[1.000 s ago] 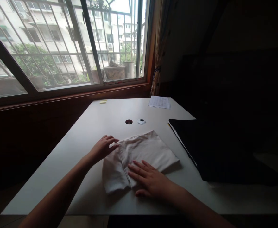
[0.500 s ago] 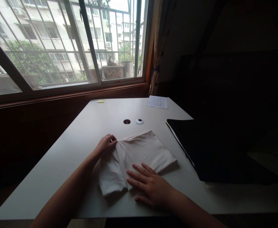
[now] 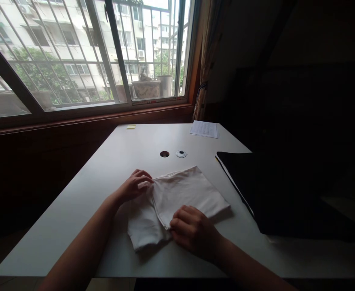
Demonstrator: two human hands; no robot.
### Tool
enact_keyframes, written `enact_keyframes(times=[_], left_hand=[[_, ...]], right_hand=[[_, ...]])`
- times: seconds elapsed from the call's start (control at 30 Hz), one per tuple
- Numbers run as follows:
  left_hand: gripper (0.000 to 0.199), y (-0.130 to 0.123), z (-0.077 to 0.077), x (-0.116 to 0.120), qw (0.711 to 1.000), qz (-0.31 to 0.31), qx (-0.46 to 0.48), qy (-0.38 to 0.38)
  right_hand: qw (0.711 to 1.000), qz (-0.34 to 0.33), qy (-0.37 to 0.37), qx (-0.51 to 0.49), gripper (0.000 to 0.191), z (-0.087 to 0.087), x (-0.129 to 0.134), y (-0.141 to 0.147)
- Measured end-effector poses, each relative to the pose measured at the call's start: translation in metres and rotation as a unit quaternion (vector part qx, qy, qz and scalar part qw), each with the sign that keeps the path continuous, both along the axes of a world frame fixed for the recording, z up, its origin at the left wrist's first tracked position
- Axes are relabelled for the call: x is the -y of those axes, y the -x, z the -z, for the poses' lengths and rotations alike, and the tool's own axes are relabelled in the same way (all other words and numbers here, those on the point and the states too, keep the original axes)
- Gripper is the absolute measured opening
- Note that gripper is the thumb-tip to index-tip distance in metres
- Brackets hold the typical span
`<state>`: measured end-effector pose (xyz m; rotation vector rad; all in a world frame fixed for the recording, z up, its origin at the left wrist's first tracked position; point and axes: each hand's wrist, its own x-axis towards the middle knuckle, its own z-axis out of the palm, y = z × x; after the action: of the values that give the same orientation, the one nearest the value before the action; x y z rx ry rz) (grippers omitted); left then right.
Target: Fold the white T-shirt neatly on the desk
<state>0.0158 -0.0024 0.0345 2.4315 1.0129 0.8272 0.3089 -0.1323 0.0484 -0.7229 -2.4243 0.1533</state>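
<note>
A folded white cloth (image 3: 192, 188) lies on the table in front of me, its upper layer folded over so that a narrower part shows at the left. At its top left corner is my left hand (image 3: 135, 185), fingers extended and slightly apart, the fingertips resting on the fold. My right hand (image 3: 194, 228) is closed at the cloth's near edge, its fingers curled and pinching the lower end of the fold. The fingertips of the right hand are partly hidden by its knuckles.
The white table (image 3: 89, 194) has a round hole (image 3: 164, 154) and a loose round cover (image 3: 181, 154) beside it. Papers (image 3: 204, 129) and a yellow note (image 3: 131, 127) lie at the far edge. A black cloth item (image 3: 274, 194) covers the right side. A barred window stands behind.
My right hand has gone from lying flat on the cloth to closing on its near edge. My left hand has loosened its pinch at the top corner. The view has shifted slightly.
</note>
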Motion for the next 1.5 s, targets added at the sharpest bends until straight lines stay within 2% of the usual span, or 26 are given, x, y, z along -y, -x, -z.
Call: enact_keyframes(times=[0.1, 0.17, 0.3, 0.5, 0.7, 0.93, 1.03, 1.17, 1.3, 1.43, 1.5], left_hand=[[0.026, -0.001, -0.018, 0.011, 0.996, 0.075, -0.041, -0.020], [0.037, -0.004, -0.026, 0.016, 0.993, 0.099, -0.052, -0.021], [0.064, -0.011, -0.020, 0.018, 0.989, 0.113, -0.080, -0.059], [0.033, -0.019, 0.000, 0.010, 0.977, 0.055, -0.127, -0.159], [0.032, -0.017, 0.004, 0.004, 0.971, -0.023, -0.114, -0.207], [0.036, -0.007, 0.002, -0.004, 0.961, -0.113, -0.040, -0.251], [0.039, 0.005, -0.005, -0.003, 0.962, -0.132, -0.015, -0.238], [0.037, 0.031, -0.020, -0.001, 0.980, -0.083, -0.040, -0.178], [0.029, 0.053, -0.034, 0.000, 0.994, -0.027, -0.012, -0.106], [0.024, 0.063, -0.042, 0.002, 0.997, -0.030, 0.026, -0.065], [0.022, 0.065, -0.043, 0.004, 0.998, -0.025, 0.057, -0.014]], right_hand=[[0.991, 0.037, 0.050, -0.118, 0.010, -0.008, -0.005, -0.003], [0.982, 0.058, 0.069, -0.165, 0.012, -0.015, -0.009, -0.003], [0.973, 0.094, 0.062, -0.201, 0.010, -0.028, -0.014, 0.000], [0.967, 0.102, 0.051, -0.227, 0.009, -0.038, -0.016, 0.006], [0.970, 0.090, 0.001, -0.226, 0.012, -0.044, -0.009, 0.005], [0.982, 0.084, -0.087, -0.143, 0.014, -0.050, -0.002, 0.012], [0.981, 0.085, -0.122, -0.121, 0.010, -0.056, 0.001, 0.024], [0.983, 0.063, -0.139, -0.100, 0.004, -0.059, 0.005, 0.044], [0.988, 0.058, -0.113, -0.093, 0.005, -0.058, 0.005, 0.057], [0.989, 0.062, -0.076, -0.109, 0.007, -0.061, 0.006, 0.062], [0.990, 0.055, -0.070, -0.105, 0.007, -0.063, 0.008, 0.065]])
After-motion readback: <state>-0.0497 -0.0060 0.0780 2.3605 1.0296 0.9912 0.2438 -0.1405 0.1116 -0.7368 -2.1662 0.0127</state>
